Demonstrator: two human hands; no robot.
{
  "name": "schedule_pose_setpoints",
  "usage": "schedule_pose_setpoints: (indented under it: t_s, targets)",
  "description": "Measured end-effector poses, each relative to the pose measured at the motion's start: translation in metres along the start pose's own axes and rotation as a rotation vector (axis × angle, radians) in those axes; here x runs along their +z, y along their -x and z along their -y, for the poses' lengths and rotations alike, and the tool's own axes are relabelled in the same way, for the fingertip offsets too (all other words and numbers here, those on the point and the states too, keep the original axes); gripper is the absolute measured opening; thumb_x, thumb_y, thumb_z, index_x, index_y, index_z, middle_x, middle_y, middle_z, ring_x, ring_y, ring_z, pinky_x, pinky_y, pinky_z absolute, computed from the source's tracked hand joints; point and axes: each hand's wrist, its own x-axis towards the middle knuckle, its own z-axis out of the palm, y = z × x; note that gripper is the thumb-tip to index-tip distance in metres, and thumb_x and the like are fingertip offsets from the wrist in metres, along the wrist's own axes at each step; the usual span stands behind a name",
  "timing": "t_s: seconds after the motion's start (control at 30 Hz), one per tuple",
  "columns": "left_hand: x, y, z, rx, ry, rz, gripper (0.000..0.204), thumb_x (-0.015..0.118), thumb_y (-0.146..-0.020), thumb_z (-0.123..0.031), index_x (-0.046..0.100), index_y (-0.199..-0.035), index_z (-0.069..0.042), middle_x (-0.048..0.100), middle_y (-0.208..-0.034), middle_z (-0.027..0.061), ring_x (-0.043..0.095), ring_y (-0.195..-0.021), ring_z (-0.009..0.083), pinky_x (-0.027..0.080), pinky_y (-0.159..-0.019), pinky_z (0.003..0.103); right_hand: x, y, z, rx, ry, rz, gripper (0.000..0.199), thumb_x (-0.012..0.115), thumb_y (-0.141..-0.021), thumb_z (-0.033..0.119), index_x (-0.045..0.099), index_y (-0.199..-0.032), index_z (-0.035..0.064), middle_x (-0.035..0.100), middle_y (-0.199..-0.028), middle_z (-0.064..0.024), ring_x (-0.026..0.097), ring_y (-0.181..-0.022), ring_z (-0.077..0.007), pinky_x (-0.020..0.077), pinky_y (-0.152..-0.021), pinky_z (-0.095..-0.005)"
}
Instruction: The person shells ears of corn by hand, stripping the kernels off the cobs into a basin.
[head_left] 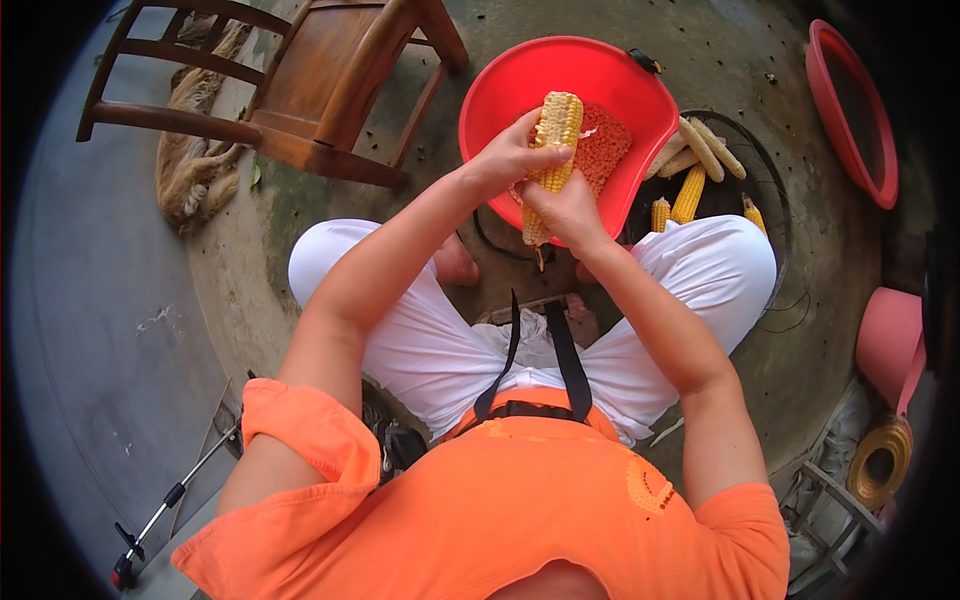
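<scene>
Both my hands grip one corn cob [558, 118] over a red plastic basin [510, 75]. The cob is held tilted, its top end pointing away from me, partly stripped to pale rows with yellow kernels left along the side. My left hand [515, 158] wraps round its upper middle, thumb across the front. Lower down, my right hand [572, 205] closes round the cob from the right. A dark stalk end hangs below. Loose kernels [608, 150], orange in the basin's light, lie heaped on its bottom.
Right of the basin, stripped pale cobs [703, 148] and yellow corn cobs [688, 194] lie within a dark round rim. A wooden chair [320, 90] stands at the upper left, beside a tan fibrous bundle [195, 150]. A red round tub [828, 75] and pink bucket [888, 335] are at right.
</scene>
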Motion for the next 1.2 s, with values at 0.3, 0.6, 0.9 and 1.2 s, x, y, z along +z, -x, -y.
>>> schedule_pose_setpoints:
  t_s: [0.3, 0.6, 0.9, 1.2]
  targets:
    - [0.0, 0.0, 0.006, -0.096, 0.034, -0.066, 0.059, 0.068, -0.077, -0.023, 0.037, -0.122, -0.001, 0.053, -0.108, 0.0067, 0.052, -0.097, 0.0138, 0.044, -0.083, 0.03, -0.009, -0.001, -0.01, 0.062, 0.025, -0.021, 0.03, 0.063, -0.072, 0.016, 0.056, -0.093, -0.0039, 0.061, -0.08, -0.0098, 0.061, -0.073, -0.015, 0.0469, -0.062, -0.0282]
    - [0.001, -0.001, 0.005, -0.08, -0.165, -0.055, 0.052, 0.066, -0.077, -0.018, 0.04, -0.119, 0.0, 0.054, -0.104, 0.007, 0.053, -0.094, 0.0124, 0.043, -0.082, 0.028, -0.003, 0.001, -0.007, 0.033, 0.087, 0.011, 0.03, 0.062, -0.074, 0.014, 0.054, -0.097, -0.0027, 0.059, -0.086, -0.0064, 0.058, -0.077, -0.0146, 0.0465, -0.066, -0.0276]
    - [0.003, 0.003, 0.011, -0.137, -0.024, -0.052, 0.064, 0.067, -0.078, -0.023, 0.032, -0.126, 0.001, 0.053, -0.106, 0.0076, 0.049, -0.103, 0.015, 0.04, -0.089, 0.031, -0.005, 0.002, -0.014, 0.137, 0.031, -0.068, 0.03, 0.063, -0.072, 0.018, 0.056, -0.091, -0.0047, 0.061, -0.08, -0.0088, 0.061, -0.071, -0.0156, 0.0474, -0.06, -0.0285]
    - [0.008, -0.005, 0.009, -0.277, -0.132, -0.315, 0.057, 0.068, -0.076, -0.028, 0.041, -0.116, 0.001, 0.054, -0.1, 0.0075, 0.053, -0.092, 0.0128, 0.044, -0.079, 0.03, 0.001, 0.008, -0.006, 0.033, -0.079, -0.044, 0.029, 0.061, -0.073, 0.017, 0.056, -0.092, -0.0045, 0.061, -0.08, -0.0077, 0.06, -0.071, -0.0152, 0.0476, -0.061, -0.0277]
